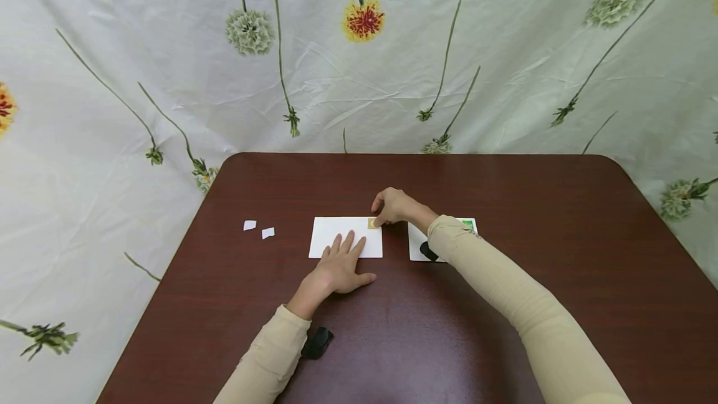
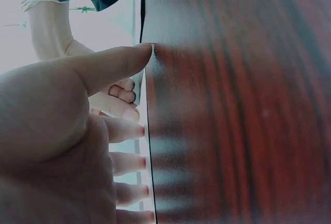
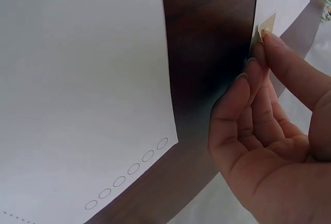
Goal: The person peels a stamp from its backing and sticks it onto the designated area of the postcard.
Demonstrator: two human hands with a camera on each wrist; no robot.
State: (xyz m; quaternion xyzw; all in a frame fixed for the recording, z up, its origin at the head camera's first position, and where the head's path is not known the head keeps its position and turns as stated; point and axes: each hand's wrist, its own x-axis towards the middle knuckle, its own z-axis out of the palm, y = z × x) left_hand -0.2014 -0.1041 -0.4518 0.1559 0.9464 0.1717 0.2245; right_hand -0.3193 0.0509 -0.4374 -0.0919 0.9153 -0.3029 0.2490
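Observation:
A white envelope lies flat on the dark red-brown table. My left hand rests on its lower edge with fingers spread, while the thumb touches the tabletop. At the envelope's top right corner is a small yellowish stamp. My right hand pinches the stamp's edge between thumb and index finger. Seen from the right wrist, one side of the stamp is lifted off the paper. Under the right forearm lies a second envelope, partly covered, bearing a green stamp.
Two small white paper pieces lie to the left of the first envelope. A row of printed ovals runs near one edge of the second envelope. Behind the table hangs a flower-patterned cloth.

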